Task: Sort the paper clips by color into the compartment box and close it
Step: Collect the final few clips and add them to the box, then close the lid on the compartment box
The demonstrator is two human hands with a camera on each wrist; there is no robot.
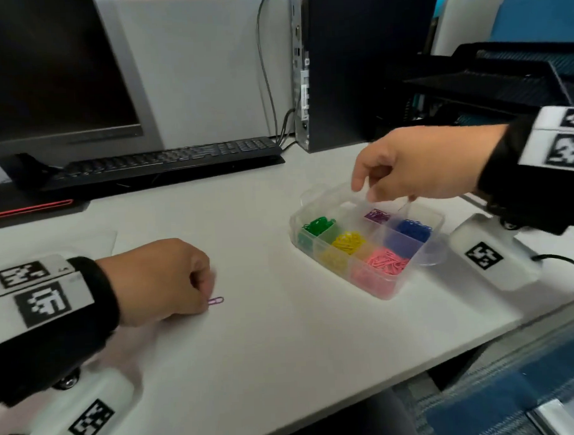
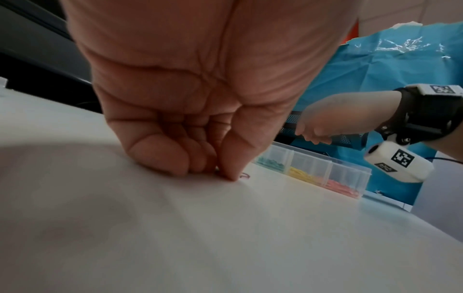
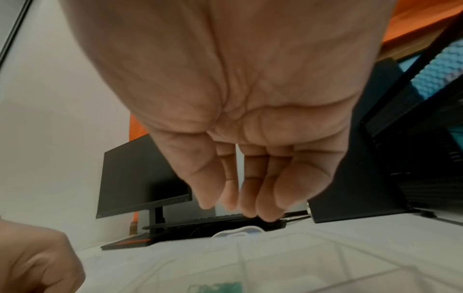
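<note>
While the clear plastic compartment box (image 1: 367, 243) at centre right of the head view already held green, yellow, pink, purple and blue clips in separate cells, one small purple wire paper clip (image 1: 215, 300) lay on the white desk (image 1: 284, 332) at lower left, well apart from the box. The left hand (image 1: 157, 282) rested on the desk with fingers curled and fingertips (image 2: 231, 174) pressed at the clip's end, apparently pinching it, though the grip was partly hidden. The right hand (image 1: 418, 165) hovered over the box's far edge, fingers hanging loosely and holding nothing I could make out. Sorting looked nearly done: this clip wanted the purple cell, and the box was not yet closed. Behind stood a dark monitor (image 1: 52, 69), a black keyboard (image 1: 164, 160) and a black computer tower (image 1: 354, 66), with a black mesh tray (image 1: 503, 76) at upper right.
</note>
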